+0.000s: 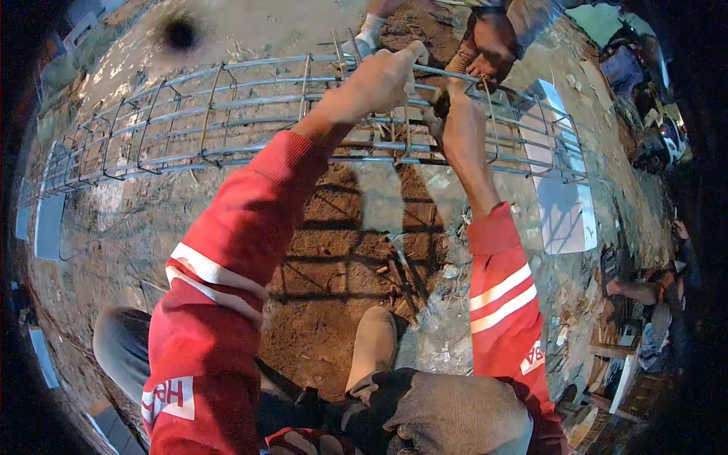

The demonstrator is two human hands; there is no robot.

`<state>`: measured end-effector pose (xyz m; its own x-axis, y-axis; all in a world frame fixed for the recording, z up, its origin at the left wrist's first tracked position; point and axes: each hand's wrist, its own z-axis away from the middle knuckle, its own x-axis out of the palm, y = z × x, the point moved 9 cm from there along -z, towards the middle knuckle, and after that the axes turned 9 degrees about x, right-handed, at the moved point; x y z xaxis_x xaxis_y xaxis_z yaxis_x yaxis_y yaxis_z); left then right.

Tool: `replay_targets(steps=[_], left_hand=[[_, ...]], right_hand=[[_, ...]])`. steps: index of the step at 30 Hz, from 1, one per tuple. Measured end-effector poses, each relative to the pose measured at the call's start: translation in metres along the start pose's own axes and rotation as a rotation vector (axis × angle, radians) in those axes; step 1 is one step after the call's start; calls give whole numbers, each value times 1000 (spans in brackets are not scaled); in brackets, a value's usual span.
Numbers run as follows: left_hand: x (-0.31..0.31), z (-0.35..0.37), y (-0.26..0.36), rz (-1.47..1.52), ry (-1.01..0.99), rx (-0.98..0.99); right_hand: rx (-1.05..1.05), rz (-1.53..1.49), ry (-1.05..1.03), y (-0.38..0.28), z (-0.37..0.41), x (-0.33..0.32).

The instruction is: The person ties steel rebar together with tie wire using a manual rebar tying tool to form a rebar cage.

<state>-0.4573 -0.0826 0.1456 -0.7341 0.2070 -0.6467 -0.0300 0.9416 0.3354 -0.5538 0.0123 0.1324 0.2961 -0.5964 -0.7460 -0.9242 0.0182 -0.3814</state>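
Observation:
A long rebar cage (pixel 208 117) of lengthwise steel bars and square stirrups runs across the view in front of me. My left hand (pixel 375 85) is closed at its upper bars, near a stirrup; the fingertips are partly hidden. My right hand (pixel 464 127) is closed around a dark tool (pixel 437 125) at the cage, right of my left hand. The tool's working end is hard to make out. Just beyond my right hand, another person (pixel 493 49) leans in over the far side of the cage.
White blocks stand under the cage at the right (pixel 561 205) and left (pixel 51 220). Thin rods (pixel 406 277) lie on the brown soil (pixel 318 258) below. My shoe (pixel 374 337) is near them. Another person (pixel 656 296) and wooden pieces (pixel 626 371) are at the far right.

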Motion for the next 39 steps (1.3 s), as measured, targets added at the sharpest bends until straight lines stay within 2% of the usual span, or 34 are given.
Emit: replay_targets(steps=[1, 5, 7, 8, 10, 12, 14, 17, 18, 21, 22, 24, 26, 28, 30, 31, 32, 34, 37, 39], left_hand=[[5, -2, 0, 4, -60, 15], [17, -7, -6, -71, -179, -56], [20, -8, -7, -77, -203, -62], [19, -7, -9, -79, -203, -60], [8, -5, -5, -36, -96, 4], [7, -2, -8, 60, -92, -56], [6, 0, -8, 158, -85, -119], [6, 4, -15, 191, -87, -180], [0, 5, -10, 148, -30, -151], [-9, 9, 4, 89, 61, -89], [-13, 10, 7, 68, 100, -60], [-12, 11, 9, 39, 107, -50], [-11, 13, 8, 8, 111, -42], [-7, 11, 11, 47, 47, -11], [-3, 11, 18, -24, -1, 3], [0, 13, 18, -52, -34, -36], [2, 14, 17, -78, -67, -75], [0, 16, 23, -90, -105, -40], [-3, 23, 30, -71, -72, -137], [-8, 25, 33, -67, 1, -201]], right_hand=[[223, -73, -151, 13, 3, 9], [199, 58, -29, 28, 11, 23], [397, 26, -42, 26, 23, 14], [397, 24, -39, 20, 26, 11], [265, -231, -90, -4, 27, 9], [334, -198, -103, 0, 23, 12], [237, -33, 38, 1, 16, 13], [159, -17, 42, 4, 6, 16], [134, -12, 42, 5, 3, 18], [189, -270, -10, 12, 4, 18], [191, -266, -12, 8, 5, 13], [38, -130, 68, -14, 6, 0], [10, -100, 88, 0, 3, 9], [-22, -74, 111, -6, -1, 4], [128, -427, -57, 5, -6, 7], [-27, -273, -65, -10, -3, 5], [-25, -275, -63, -10, -5, 2], [-276, -57, 14, -29, -3, -7], [-391, 45, -8, -40, 2, -11], [-385, 137, -2, -39, 4, -10]])
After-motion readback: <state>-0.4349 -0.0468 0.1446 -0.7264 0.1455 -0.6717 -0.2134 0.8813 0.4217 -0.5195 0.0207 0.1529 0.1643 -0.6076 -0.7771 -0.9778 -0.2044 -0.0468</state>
